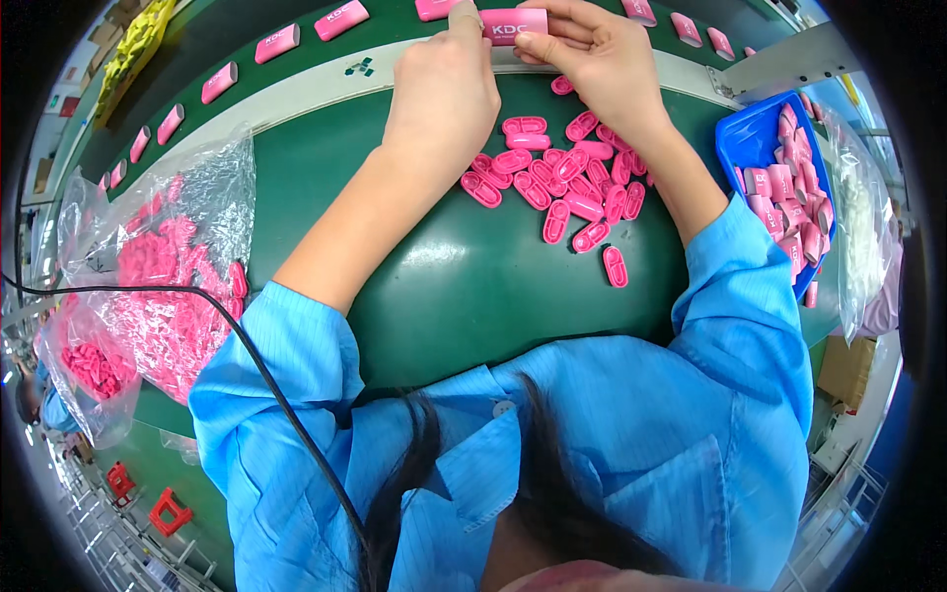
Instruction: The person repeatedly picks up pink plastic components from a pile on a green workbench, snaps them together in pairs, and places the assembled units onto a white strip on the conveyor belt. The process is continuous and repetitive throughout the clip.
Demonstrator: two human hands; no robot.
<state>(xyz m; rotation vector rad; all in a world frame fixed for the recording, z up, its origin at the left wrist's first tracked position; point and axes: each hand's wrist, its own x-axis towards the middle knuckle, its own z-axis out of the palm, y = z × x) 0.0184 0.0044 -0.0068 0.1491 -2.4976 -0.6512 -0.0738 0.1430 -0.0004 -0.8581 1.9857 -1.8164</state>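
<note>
Pink sleeve (517,28): twelve o'clock, held lengthwise across by the white rail (306,94). My right grip (607,64) is closed on its three o'clock end, thumb against fingertips. My left grip (449,84) is at the nine o'clock end, fingers bunched; I cannot tell how far closed, or whether it holds a small part.

Step in hand, I judge: two-handed work at the sleeve's open end. Next move likely calls for a light right pinch, walls uncrushed, left fingertips lined up with that end.

From the sleeve: loose pink cases (555,222) at six, on the green desk (424,296); blue bin (730,148) of sleeves at four; clear bag (222,168) of pink parts at eight.
</note>
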